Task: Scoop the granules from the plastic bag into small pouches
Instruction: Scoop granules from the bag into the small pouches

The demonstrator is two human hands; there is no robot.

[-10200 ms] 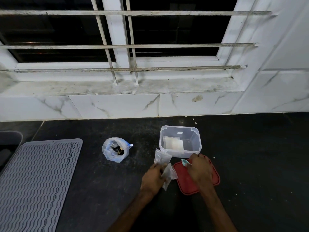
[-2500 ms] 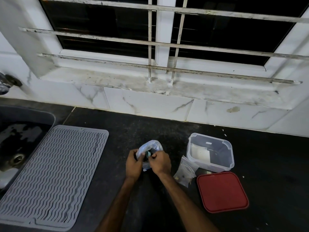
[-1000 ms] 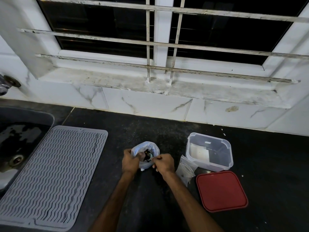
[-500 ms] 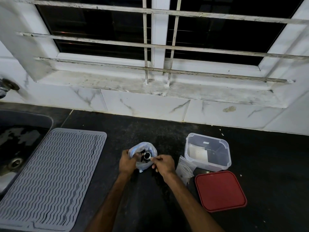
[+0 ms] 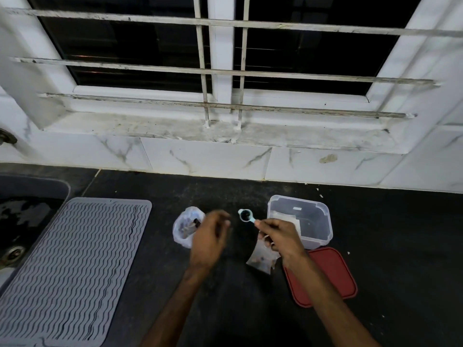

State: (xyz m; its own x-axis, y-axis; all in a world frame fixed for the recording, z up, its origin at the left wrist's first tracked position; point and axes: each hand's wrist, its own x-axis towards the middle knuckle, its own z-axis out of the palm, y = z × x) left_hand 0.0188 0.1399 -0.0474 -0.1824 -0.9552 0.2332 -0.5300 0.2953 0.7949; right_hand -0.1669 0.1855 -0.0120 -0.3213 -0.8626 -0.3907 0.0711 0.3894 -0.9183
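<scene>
A clear plastic bag (image 5: 184,227) with dark granules stands open on the black counter. My left hand (image 5: 210,236) is blurred just right of the bag, off its rim, fingers loosely curled and holding nothing. My right hand (image 5: 280,237) pinches the handle of a small light-blue scoop (image 5: 246,215), held level above the counter between the bag and the tub, its bowl dark with granules. Several small clear pouches (image 5: 263,259) lie under my right hand, partly hidden by it.
A clear plastic tub (image 5: 300,221) stands right of the scoop, with its red lid (image 5: 333,279) lying in front of it. A grey ribbed drying mat (image 5: 67,266) and a sink (image 5: 22,216) lie to the left. A tiled wall and barred window are behind.
My right hand has lifted the scoop out of the bag and carried it right toward the pouches. My left hand has let go of the bag's rim and moved right.
</scene>
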